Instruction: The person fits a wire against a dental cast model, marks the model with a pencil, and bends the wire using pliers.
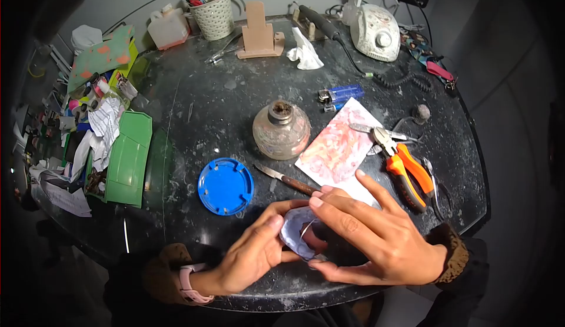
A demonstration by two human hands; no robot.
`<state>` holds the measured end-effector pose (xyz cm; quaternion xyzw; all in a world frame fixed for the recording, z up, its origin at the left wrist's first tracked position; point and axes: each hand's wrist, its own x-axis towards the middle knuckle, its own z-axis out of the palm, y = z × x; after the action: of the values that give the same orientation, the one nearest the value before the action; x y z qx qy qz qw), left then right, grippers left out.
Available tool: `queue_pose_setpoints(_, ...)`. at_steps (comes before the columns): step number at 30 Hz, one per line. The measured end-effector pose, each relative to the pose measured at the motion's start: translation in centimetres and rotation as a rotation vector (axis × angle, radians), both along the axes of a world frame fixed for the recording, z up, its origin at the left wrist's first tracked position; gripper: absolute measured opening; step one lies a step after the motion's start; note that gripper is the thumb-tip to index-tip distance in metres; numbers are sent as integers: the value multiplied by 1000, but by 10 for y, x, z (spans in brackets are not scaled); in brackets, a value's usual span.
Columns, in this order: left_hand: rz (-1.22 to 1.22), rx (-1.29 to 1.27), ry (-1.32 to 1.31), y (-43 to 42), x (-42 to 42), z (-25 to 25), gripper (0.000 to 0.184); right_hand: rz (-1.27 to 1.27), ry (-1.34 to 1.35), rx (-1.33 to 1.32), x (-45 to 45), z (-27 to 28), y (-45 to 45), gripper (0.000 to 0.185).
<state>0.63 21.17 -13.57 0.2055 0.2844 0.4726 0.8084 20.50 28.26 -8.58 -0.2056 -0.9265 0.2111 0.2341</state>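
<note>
We have the pale blue cast (291, 233) between our left hand (253, 249) and our right hand (385, 239), on the near side of the glass burner (281, 136). Our left hand grasps it; our right hand arches over it, but whether this one also grips, we cannot tell.

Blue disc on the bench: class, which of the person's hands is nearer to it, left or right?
Left. The left hand is below and to the right of the blue disc, not touching; the right hand is farther off to its right.
</note>
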Motion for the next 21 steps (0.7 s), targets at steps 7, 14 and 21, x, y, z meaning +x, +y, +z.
queue_pose_setpoints(7, 32, -1, 10, 3, 1, 0, 48, -8, -71, -48, -2, -24, 15, 75)
queue_pose_setpoints(14, 12, 28, -87, 1, 0, -13, 53, 2, -27, -94, -3, -34, 14, 64)
queue_pose_setpoints(21, -38, -10, -78, 0, 1, -15, 56, -11, -14, -54, -5, -39, 12, 67)
